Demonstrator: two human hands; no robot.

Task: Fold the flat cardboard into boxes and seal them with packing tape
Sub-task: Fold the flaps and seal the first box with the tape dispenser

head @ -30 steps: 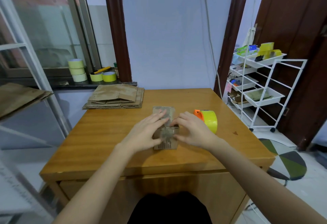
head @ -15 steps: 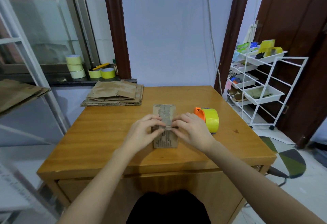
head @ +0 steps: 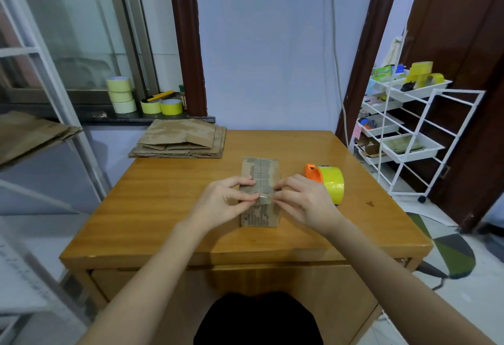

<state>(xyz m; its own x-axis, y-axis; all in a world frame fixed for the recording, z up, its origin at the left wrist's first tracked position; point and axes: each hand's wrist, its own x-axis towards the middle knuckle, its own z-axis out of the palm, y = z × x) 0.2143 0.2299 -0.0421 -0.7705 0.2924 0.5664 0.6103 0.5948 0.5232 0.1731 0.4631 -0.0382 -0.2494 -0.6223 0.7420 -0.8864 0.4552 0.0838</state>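
- A small folded box (head: pixel 260 192) stands near the middle of the table (head: pixel 163 203), its long side running away from the person.
- A strip of clear tape (head: pixel 264 181) runs along the box's top seam.
- The left hand (head: pixel 221 203) rests against the box's left side, fingers curled, thumb and forefinger pinching at the tape on the near part of the top.
- The right hand (head: pixel 305 203) mirrors it on the right side, fingertips curled in and meeting the same spot on the seam.
- Whether the fingers are pressing the tape down or gripping its end cannot be told.
- A yellow tape roll in an orange dispenser (head: pixel 326 181) sits on the table just right of the box, behind the right hand.
- A stack of flat cardboard (head: pixel 181 140) lies at the far left corner of the table.
- More tape rolls (head: pixel 121 94) stand on the windowsill behind it.
- A white wire cart (head: pixel 409 132) stands right of the table.
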